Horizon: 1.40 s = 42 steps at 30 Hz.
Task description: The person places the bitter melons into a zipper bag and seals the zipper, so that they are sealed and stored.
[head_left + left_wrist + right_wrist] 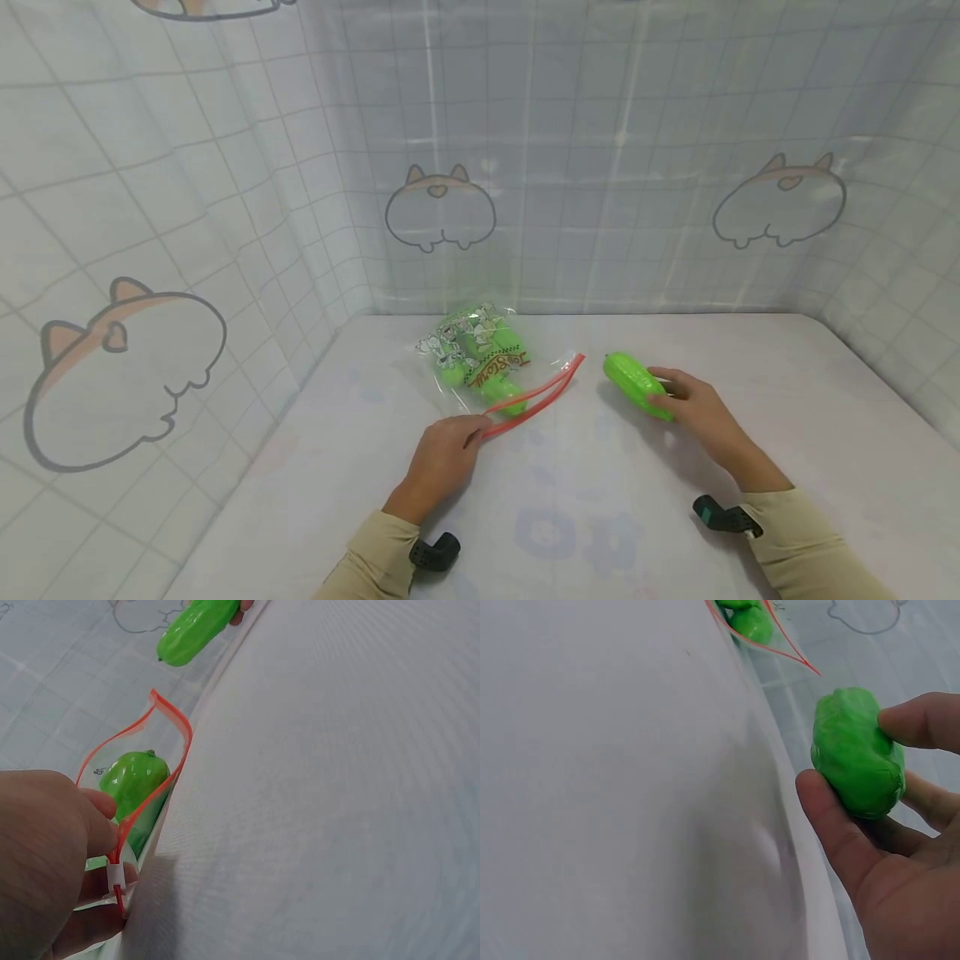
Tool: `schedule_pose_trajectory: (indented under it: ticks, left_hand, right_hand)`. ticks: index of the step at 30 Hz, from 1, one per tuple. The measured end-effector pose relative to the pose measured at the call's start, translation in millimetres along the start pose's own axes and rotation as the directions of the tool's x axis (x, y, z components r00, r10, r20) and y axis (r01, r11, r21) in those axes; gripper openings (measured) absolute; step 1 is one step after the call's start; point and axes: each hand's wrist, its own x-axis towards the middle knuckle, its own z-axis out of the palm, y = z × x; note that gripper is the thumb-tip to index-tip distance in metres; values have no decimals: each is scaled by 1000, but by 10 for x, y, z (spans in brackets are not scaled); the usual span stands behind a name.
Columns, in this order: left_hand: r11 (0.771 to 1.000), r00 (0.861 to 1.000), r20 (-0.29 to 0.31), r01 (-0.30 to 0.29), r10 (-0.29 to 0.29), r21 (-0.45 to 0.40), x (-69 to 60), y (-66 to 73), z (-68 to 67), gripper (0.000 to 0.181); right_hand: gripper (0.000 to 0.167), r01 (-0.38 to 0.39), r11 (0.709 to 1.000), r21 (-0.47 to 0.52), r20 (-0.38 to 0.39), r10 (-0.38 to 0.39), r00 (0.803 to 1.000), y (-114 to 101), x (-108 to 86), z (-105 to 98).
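Note:
My left hand pinches the red-edged mouth of a clear zip bag near its white slider. Cartoon figures and lettering are printed on the bag. Its mouth gapes toward the right, and several green, vegetable-like pieces lie inside, one of them a glossy rounded piece near the opening. To the right of the bag, my right hand grips a bright green toy cucumber by its near end, between thumb and fingers. The cucumber is tilted, its far end toward the bag and apart from it.
The bag lies on a pale tabletop with faint printed shapes. White grid-patterned sheets with cartoon animal drawings form a back wall and side walls, the left one closer to the bag. Black wrist devices sit at both sleeves.

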Motion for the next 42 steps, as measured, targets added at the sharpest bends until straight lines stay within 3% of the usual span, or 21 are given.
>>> schedule_pose_trajectory:
  ticks: [15,31,42]
  left_hand:
    - [1000,1000,21,8,-7,-7,39,10,-6,20]
    - [1000,1000,-3,1,-1,-17,57,20,-25,19]
    - [999,999,-45,-27,26,-24,56,22,-9,19]
  right_hand:
    - [62,36,999,1,56,-36,998,-90,-3,109]
    - [57,103,995,-12,109,-101,989,-176,7,290]
    - [50,60,997,-44,142,-53,988,-283,40,428]
